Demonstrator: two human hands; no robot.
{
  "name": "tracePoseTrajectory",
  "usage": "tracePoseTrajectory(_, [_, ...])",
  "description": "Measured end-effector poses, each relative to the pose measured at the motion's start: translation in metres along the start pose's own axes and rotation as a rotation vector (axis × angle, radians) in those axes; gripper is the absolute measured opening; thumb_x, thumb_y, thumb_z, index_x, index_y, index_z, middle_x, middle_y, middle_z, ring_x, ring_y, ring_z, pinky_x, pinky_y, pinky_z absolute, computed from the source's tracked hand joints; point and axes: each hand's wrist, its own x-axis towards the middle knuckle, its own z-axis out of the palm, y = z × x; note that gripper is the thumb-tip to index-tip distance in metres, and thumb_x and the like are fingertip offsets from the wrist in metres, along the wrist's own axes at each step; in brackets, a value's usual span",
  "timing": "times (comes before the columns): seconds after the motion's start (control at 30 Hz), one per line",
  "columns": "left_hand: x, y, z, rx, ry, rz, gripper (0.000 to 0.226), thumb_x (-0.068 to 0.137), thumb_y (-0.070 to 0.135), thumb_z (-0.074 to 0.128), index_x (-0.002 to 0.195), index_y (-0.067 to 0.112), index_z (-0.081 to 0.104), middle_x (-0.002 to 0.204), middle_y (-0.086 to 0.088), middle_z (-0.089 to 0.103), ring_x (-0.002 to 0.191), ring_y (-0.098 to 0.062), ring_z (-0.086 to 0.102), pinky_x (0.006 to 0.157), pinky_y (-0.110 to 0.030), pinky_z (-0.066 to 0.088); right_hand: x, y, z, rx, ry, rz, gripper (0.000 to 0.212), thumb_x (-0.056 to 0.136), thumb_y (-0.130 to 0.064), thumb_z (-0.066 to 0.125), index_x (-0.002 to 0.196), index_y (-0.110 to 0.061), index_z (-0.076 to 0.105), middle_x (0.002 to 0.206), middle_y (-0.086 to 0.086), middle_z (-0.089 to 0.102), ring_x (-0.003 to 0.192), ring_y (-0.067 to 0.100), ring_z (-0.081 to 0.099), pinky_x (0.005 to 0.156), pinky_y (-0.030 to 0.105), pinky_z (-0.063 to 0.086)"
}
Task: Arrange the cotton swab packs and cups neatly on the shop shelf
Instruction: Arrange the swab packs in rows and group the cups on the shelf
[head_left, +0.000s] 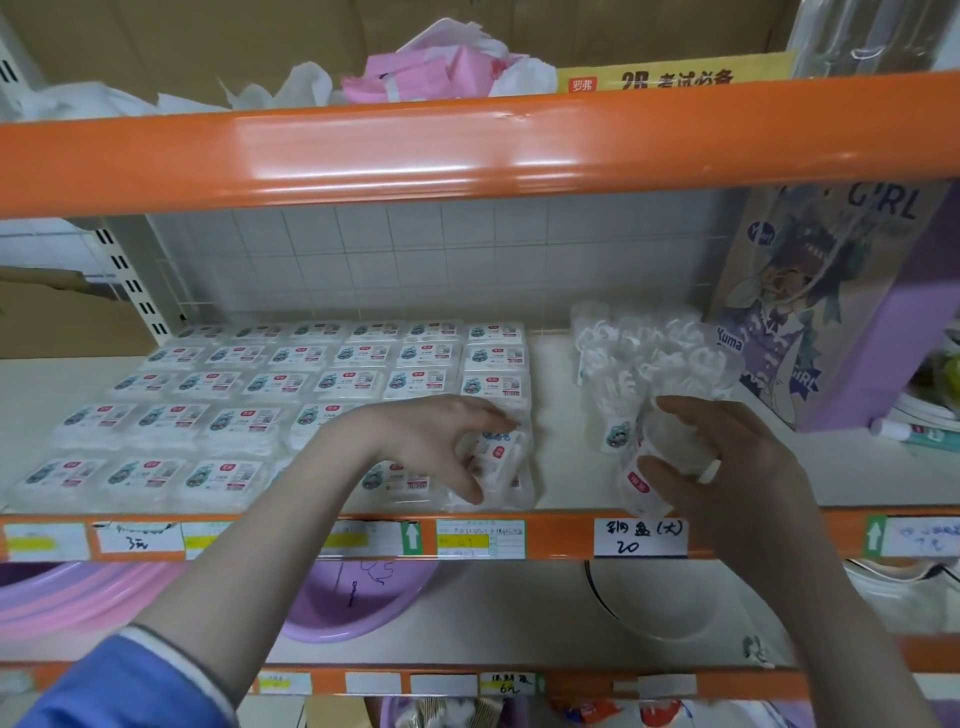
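Nearest you, below your forearms, the lower shelf holds a purple basin (358, 597) and a pink basin (88, 587), with a white bowl (670, 597) to their right. A blue sleeve (130, 680) covers your left forearm.

Along the front of the middle shelf (831, 467) runs an orange rail (561, 540) with price labels, one of them a handwritten tag (641, 537).

Your left hand (431, 441) reaches over the rail, and its grip is curled round a cotton swab pack (496, 454) at the front right corner of the block of packs; thumb and fingers wrap the pack, which sits tilted above the ones beneath it. Your right hand (727, 462) holds a clear cup (654, 467) of swabs just above the shelf's front edge, fingers bent round its top and thumb against its lower side, so that grip is closed on the cup.

Beyond your left hand, the rows of packs (291, 384) lie flat, side by side, reaching back to the wire grid panel (415, 260). Beyond your right hand stands a cluster of cups (644, 358), close together, just beside the packs. Right of them leans a purple illustrated box (841, 312).

Overhead, the upper orange beam (467, 150) carries pink and white bags (447, 67) and a yellow box (675, 78).
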Motion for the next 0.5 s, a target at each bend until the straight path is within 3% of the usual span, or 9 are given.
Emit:
tracePoseTrajectory(0.13, [-0.001,0.004,0.002,0.083,0.055,-0.053,0.083,0.075,0.05,0.07,0.144,0.019,0.035,0.145,0.004,0.036,0.135,-0.015,0.025,0.111,-0.026,0.024,-0.001,-0.001,-0.001,0.001,0.011,0.022,0.048,0.066,-0.011,0.08,0.112,-0.013,0.065,0.106,0.007,0.062,0.086,0.023,0.057,0.074,0.028,0.038])
tracePoseTrajectory(0.2, [-0.001,0.007,0.007,0.164,0.131,-0.095,0.083,0.071,0.066,0.064,0.136,0.018,0.046,0.131,0.0,0.048,0.125,-0.02,0.037,0.104,-0.033,0.034,-0.002,0.0,-0.001,-0.007,0.011,0.028,0.048,0.066,-0.011,0.08,0.112,-0.012,0.065,0.105,0.007,0.062,0.086,0.025,0.058,0.074,0.028,0.038])
tracePoseTrajectory(0.3, [-0.003,0.012,0.016,0.292,0.22,-0.181,0.087,0.064,0.081,0.05,0.124,0.018,0.056,0.115,-0.002,0.055,0.11,-0.021,0.046,0.091,-0.031,0.04,-0.002,0.0,-0.002,-0.01,0.007,0.026,0.046,0.066,-0.01,0.08,0.11,-0.012,0.066,0.102,0.007,0.062,0.08,0.021,0.054,0.072,0.028,0.038])
tracePoseTrajectory(0.43, [-0.006,0.011,0.02,0.385,0.305,-0.197,0.088,0.062,0.085,0.046,0.12,0.021,0.057,0.112,-0.001,0.055,0.106,-0.02,0.048,0.089,-0.03,0.037,-0.003,0.0,-0.002,-0.005,0.001,0.028,0.045,0.066,-0.009,0.08,0.109,-0.013,0.066,0.099,0.004,0.059,0.078,0.016,0.049,0.07,0.028,0.038])
tracePoseTrajectory(0.5, [-0.006,0.004,0.02,0.358,0.347,-0.129,0.084,0.064,0.081,0.052,0.124,0.022,0.054,0.121,0.001,0.053,0.113,-0.019,0.046,0.095,-0.029,0.035,-0.004,-0.001,-0.002,-0.002,-0.005,0.051,0.045,0.067,-0.01,0.079,0.11,-0.015,0.065,0.096,-0.001,0.055,0.079,0.016,0.048,0.071,0.028,0.036])
